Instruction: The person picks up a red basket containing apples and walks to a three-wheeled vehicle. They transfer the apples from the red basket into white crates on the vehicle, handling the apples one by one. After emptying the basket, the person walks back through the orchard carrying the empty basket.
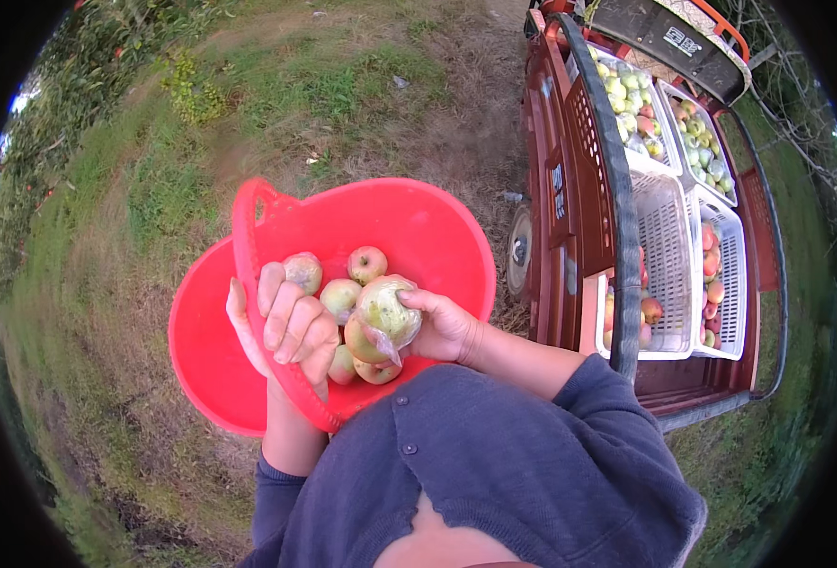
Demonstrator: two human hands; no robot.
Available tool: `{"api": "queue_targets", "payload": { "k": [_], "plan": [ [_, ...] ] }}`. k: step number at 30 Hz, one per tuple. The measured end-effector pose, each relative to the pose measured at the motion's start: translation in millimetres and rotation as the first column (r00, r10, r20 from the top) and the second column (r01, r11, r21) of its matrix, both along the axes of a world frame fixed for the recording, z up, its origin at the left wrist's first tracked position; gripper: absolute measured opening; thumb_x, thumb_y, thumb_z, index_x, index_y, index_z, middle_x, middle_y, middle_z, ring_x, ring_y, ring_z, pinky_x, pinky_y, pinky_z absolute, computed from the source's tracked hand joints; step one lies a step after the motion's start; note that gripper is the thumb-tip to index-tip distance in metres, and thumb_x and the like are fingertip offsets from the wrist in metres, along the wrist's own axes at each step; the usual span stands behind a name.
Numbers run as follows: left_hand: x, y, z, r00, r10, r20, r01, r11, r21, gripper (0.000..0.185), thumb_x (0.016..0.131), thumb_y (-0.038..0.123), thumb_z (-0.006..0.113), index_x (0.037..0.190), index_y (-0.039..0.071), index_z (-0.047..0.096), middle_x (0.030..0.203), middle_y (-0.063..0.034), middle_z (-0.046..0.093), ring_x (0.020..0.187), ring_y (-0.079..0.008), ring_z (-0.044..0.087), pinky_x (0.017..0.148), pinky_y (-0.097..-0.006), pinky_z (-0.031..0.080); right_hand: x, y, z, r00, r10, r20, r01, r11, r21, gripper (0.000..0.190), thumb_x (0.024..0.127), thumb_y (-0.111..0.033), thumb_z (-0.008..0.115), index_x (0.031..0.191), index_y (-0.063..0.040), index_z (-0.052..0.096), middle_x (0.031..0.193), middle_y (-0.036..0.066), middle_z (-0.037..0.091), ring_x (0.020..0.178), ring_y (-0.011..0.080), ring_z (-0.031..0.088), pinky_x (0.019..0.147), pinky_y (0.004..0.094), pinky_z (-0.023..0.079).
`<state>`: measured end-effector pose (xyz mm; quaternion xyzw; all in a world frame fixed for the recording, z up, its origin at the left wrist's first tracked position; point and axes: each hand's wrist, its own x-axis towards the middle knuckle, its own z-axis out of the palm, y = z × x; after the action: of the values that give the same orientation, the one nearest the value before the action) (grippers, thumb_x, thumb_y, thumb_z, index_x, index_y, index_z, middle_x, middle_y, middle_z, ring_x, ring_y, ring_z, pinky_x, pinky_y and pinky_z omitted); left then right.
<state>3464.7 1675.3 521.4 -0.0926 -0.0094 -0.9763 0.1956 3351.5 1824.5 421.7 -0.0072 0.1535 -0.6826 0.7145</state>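
Note:
My left hand (298,326) is closed around the arched handle (247,234) of a red plastic basket (404,220), held against my body. In my right hand (441,325) is a greenish apple in clear plastic film (389,309), with my thumb on its upper side. It is above the basket's inside, and a loose tail of film hangs from it. Other apples lie at the bottom, among them a reddish one (367,265) and a film-wrapped one (303,272). Whether my right hand also holds the apple just beneath, I cannot tell.
To the right stands a dark red cargo cart (560,177) with a metal rail (621,184). It carries white plastic crates (663,213) with apples in them. Grass and bare soil (475,135) cover the ground. Leafy trees (42,149) line the left.

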Motion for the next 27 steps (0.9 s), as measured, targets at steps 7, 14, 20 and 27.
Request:
{"api": "queue_targets", "payload": {
  "k": [7,14,20,27],
  "plan": [
    [-98.7,-90.6,-14.4,0.943,-0.326,-0.071,0.326,0.945,0.002,0.039,0.1,0.039,0.043,0.075,0.01,0.039,0.055,-0.0023,0.046,0.041,-0.0121,0.045,0.041,-0.0247,0.037,-54.3,-52.5,-6.1,0.96,-0.274,-0.06,0.279,0.955,0.099,0.06,0.083,-0.04,0.068,0.131,-0.009,0.051,0.124,0.012,0.06,0.114,0.0281,0.057,0.104,0.0489,0.04],
    [-179.5,-146.3,-13.7,0.79,-0.609,0.075,0.614,0.783,-0.099,0.043,0.102,0.046,0.039,0.074,0.012,0.041,0.051,0.0023,0.044,0.039,-0.0085,0.042,0.041,-0.0227,0.036,-67.6,-105.5,-6.4,0.854,-0.508,-0.108,0.52,0.83,0.201,0.066,0.077,-0.038,0.074,0.131,-0.009,0.051,0.122,0.013,0.061,0.113,0.0288,0.058,0.102,0.0464,0.042],
    [-245.2,-177.0,-28.3,0.699,-0.716,0.01,0.715,0.697,-0.051,0.041,0.101,0.044,0.042,0.074,0.012,0.041,0.052,0.0023,0.047,0.041,-0.0084,0.045,0.042,-0.022,0.036,-103.1,-128.3,-6.6,0.746,-0.662,-0.077,0.656,0.707,0.264,0.062,0.077,-0.034,0.073,0.131,-0.01,0.052,0.122,0.013,0.061,0.111,0.029,0.058,0.101,0.0464,0.042],
    [-330.2,-202.1,-33.7,0.717,-0.695,0.052,0.697,0.716,-0.041,0.039,0.1,0.042,0.043,0.075,0.012,0.041,0.051,0.0025,0.045,0.04,-0.0083,0.044,0.042,-0.0226,0.035,-190.0,-156.6,-26.5,0.762,-0.645,-0.057,0.639,0.735,0.227,0.065,0.077,-0.035,0.075,0.132,-0.01,0.052,0.125,0.013,0.06,0.117,0.03,0.055,0.103,0.0485,0.04]
  ]
}}
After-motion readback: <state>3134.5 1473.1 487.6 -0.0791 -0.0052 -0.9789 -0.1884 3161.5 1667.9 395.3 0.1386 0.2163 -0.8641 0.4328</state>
